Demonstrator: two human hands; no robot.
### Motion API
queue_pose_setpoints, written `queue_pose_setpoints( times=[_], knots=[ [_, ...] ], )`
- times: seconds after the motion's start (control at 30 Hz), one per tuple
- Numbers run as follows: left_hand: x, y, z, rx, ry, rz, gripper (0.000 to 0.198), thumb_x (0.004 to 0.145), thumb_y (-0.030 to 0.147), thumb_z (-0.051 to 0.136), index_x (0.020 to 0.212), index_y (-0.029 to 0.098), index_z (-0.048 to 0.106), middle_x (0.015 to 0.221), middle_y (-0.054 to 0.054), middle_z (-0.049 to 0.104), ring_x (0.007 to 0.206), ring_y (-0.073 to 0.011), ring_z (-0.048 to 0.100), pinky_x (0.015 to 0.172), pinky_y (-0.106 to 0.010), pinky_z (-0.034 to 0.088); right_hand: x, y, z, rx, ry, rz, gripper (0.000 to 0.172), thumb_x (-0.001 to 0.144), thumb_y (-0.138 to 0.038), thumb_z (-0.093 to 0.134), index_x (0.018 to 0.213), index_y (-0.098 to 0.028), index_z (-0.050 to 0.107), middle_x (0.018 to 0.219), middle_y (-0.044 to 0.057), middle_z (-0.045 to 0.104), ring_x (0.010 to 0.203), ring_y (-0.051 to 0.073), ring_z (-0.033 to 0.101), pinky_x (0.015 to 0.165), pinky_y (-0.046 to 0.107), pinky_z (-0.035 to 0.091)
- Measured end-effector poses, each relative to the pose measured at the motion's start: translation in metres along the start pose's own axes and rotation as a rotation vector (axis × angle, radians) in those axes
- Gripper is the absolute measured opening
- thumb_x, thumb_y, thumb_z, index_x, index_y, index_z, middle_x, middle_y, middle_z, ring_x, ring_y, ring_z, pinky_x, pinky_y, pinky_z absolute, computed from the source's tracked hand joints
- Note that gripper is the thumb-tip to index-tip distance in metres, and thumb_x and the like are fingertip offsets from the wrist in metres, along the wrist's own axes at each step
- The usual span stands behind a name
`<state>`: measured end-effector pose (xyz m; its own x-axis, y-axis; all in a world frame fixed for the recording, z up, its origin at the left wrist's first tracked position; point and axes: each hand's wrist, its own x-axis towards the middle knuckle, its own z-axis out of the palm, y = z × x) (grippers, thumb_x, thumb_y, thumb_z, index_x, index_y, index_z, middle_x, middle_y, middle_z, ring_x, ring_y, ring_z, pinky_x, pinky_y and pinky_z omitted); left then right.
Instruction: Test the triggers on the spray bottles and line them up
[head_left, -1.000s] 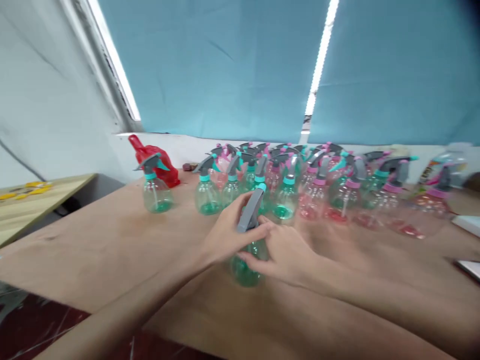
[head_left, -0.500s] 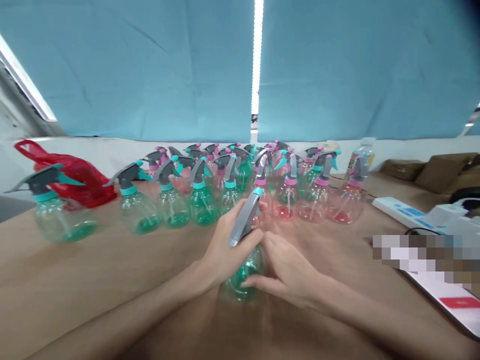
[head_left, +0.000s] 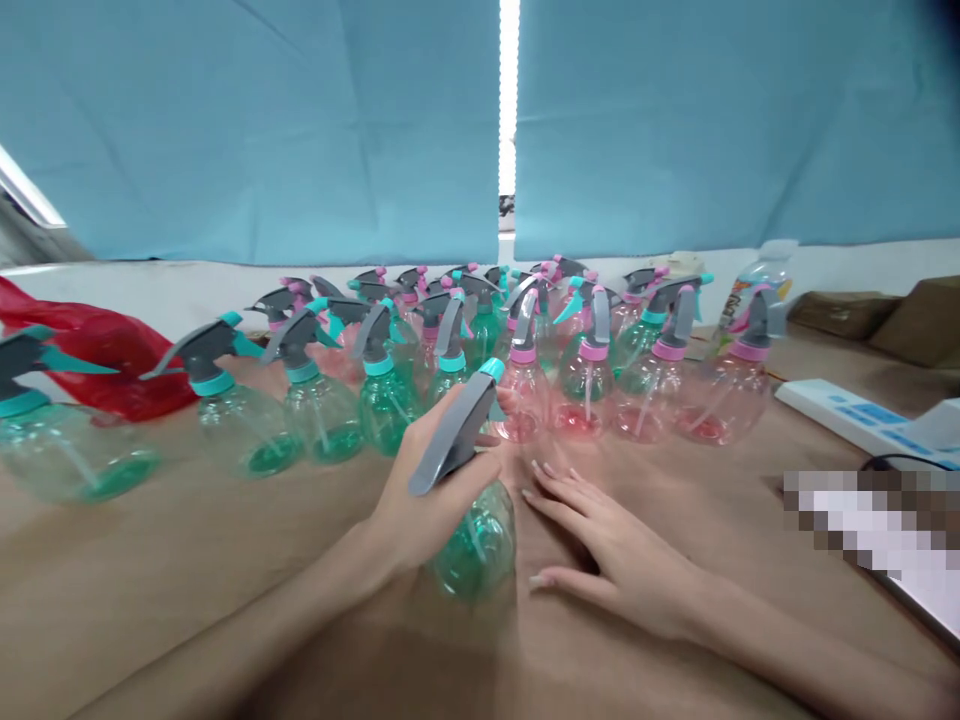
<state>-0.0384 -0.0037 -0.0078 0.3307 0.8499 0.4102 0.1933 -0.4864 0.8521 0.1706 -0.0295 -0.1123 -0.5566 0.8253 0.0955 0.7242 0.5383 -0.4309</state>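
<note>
My left hand (head_left: 431, 480) is wrapped round the neck of a green spray bottle (head_left: 476, 545) at the front middle of the table. Its grey trigger head with a turquoise nozzle rises above my fingers, tilted a little. Just to the right, my right hand (head_left: 611, 545) is open, fingers stretched and apart, separate from the bottle. Ahead of both hands stand rows of like bottles: a green spray bottle (head_left: 386, 405) with a turquoise collar on the left side, a pink spray bottle (head_left: 577, 405) with a pink collar on the right side.
A red plastic bag (head_left: 112, 360) lies at the left behind a green spray bottle (head_left: 67, 455). On the right are a white power strip (head_left: 847, 420), a partly blurred flat white object (head_left: 911, 580), a clear drink bottle (head_left: 765, 275) and brown cardboard (head_left: 919, 325).
My right hand has let go of the green spray bottle and moved right, fingers opening. My left hand still holds the bottle, now slightly further left. The view has shifted a little.
</note>
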Motion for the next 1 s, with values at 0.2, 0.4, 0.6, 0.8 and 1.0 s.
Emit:
queue_pose_setpoints(
  times=[0.2,0.4,0.6,0.8,1.0],
  knots=[
    [-0.003,-0.002,-0.001,-0.035,-0.046,-0.042,0.013,0.077,0.016,0.052,0.088,0.023,0.05,0.074,0.004,0.045,0.074,-0.0155,0.055,0.064,-0.027,0.041,-0.003,0.006,0.001,0.027,-0.014,0.002,0.076,0.092,-0.065,0.047,0.151,-0.019,0.033,0.158,0.01,0.026,0.146,0.031,0.02,0.117,0.056,0.021],
    [-0.005,-0.005,-0.001,-0.027,-0.04,-0.092,0.005,0.077,0.02,0.054,0.08,0.023,0.052,0.066,0.004,0.046,0.069,-0.0173,0.053,0.055,-0.028,0.034,-0.01,0.016,0.003,0.071,0.023,-0.04,0.069,0.093,-0.056,0.054,0.151,-0.027,0.033,0.159,0.006,0.027,0.146,0.031,0.021,0.117,0.056,0.023],
    [-0.003,-0.002,-0.003,0.018,-0.041,-0.08,0.01,0.074,0.02,0.054,0.083,0.023,0.057,0.065,0.003,0.045,0.074,-0.021,0.057,0.06,-0.031,0.039,-0.011,0.018,0.004,0.09,0.032,-0.038,0.068,0.092,-0.055,0.056,0.151,-0.028,0.033,0.157,0.006,0.031,0.146,0.032,0.022,0.116,0.057,0.025],
    [-0.007,-0.006,-0.006,0.072,0.004,-0.068,0.002,0.073,0.021,0.054,0.075,0.022,0.054,0.068,0.002,0.053,0.067,-0.0174,0.055,0.062,-0.03,0.045,-0.012,0.02,0.003,0.086,0.043,-0.052,0.067,0.092,-0.053,0.057,0.15,-0.028,0.035,0.157,0.006,0.032,0.145,0.032,0.024,0.117,0.055,0.025],
    [-0.008,-0.005,-0.01,0.189,0.032,-0.056,0.004,0.072,0.023,0.054,0.073,0.022,0.058,0.066,0.001,0.056,0.067,-0.0187,0.055,0.056,-0.029,0.044,-0.014,0.024,-0.001,0.07,0.052,-0.051,0.062,0.094,-0.05,0.056,0.15,-0.03,0.036,0.156,0.005,0.034,0.144,0.03,0.028,0.117,0.054,0.025]
  ],
)
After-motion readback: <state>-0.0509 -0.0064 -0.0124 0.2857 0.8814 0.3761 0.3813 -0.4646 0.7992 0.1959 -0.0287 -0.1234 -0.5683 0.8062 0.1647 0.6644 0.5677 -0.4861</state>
